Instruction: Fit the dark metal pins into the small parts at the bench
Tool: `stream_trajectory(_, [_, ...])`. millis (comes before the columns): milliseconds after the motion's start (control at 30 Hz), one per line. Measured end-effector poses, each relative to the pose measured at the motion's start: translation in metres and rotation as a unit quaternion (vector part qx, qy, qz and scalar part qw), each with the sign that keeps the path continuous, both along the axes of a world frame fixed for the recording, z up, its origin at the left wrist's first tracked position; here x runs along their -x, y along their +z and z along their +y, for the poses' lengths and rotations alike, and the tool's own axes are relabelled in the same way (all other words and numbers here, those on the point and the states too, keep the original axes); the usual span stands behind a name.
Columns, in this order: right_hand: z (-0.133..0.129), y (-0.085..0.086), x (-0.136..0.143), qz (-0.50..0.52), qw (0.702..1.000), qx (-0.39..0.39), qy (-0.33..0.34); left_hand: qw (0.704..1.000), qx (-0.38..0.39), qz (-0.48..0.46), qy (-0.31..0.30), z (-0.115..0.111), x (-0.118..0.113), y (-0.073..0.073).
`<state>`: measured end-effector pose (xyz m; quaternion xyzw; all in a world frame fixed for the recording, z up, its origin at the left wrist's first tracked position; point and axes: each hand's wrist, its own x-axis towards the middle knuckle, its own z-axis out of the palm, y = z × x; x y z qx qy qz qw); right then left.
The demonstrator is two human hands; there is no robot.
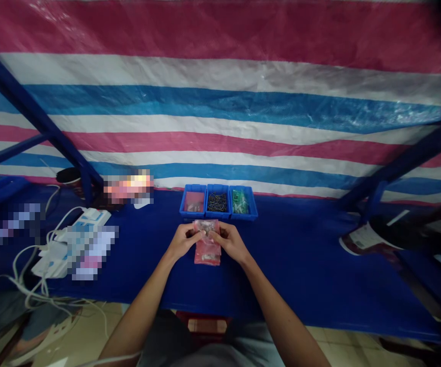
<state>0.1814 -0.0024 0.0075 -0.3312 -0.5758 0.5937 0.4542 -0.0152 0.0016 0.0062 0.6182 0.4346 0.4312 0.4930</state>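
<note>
One blue table (300,255) bears three bins (217,215); two hands (185,239) (234,241), grip closed, pinch pink packaging (207,248).

A table (300,265) reaches from left to right; a sheet (243,112) hangs behind it; at the far middle of the table, a left bin (192,215), a middle bin (216,215) and a right bin (245,217) sit side by side; screws (217,202) lie in the middle bin; a bag (207,248) is nearer than the bins, between the left hand (183,240) and the right hand (235,243); on the left lies a power strip (86,221), with cords (43,288) beside it; another tub (363,239) stands on the right.
</note>
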Motion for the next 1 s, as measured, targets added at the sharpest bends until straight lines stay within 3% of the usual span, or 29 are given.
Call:
stream_trajectory(100, [0.0,0.0,0.001,-0.007,1.0,0.0,-0.016,0.999,-0.021,0.007,0.03,0.001,0.002,-0.004])
stream_trajectory(200, [0.0,0.004,0.0,-0.026,0.999,0.002,-0.047,0.993,-0.054,0.0,0.106,0.005,0.009,-0.005])
stream_trajectory(333, [0.001,0.011,-0.003,-0.013,0.994,0.002,-0.104,0.973,-0.085,-0.013,0.213,0.025,0.026,0.008])
stream_trajectory(400, [0.001,0.013,-0.004,0.001,0.993,0.009,-0.118,0.97,-0.105,0.018,0.219,0.042,0.035,0.02])
stream_trajectory(533, [0.002,0.014,-0.004,0.008,0.993,0.014,-0.118,0.944,-0.162,0.184,0.222,0.089,0.049,0.036])
stream_trajectory(600, [0.001,0.014,-0.004,0.008,0.993,0.012,-0.115,0.918,-0.176,0.276,0.224,0.113,0.048,0.035])
stream_trajectory(700, [0.002,0.013,-0.005,0.012,0.993,0.013,-0.118,0.897,-0.15,0.384,0.161,0.137,0.04,0.028])
stream_trajectory(833, [0.005,0.01,-0.009,0.01,0.991,0.014,-0.136,0.871,-0.092,0.468,0.114,0.139,0.031,0.025])
stream_trajectory(1000, [0.011,0.006,-0.014,-0.047,0.985,-0.02,-0.166,0.838,-0.183,0.488,0.161,0.116,0.03,0.042])
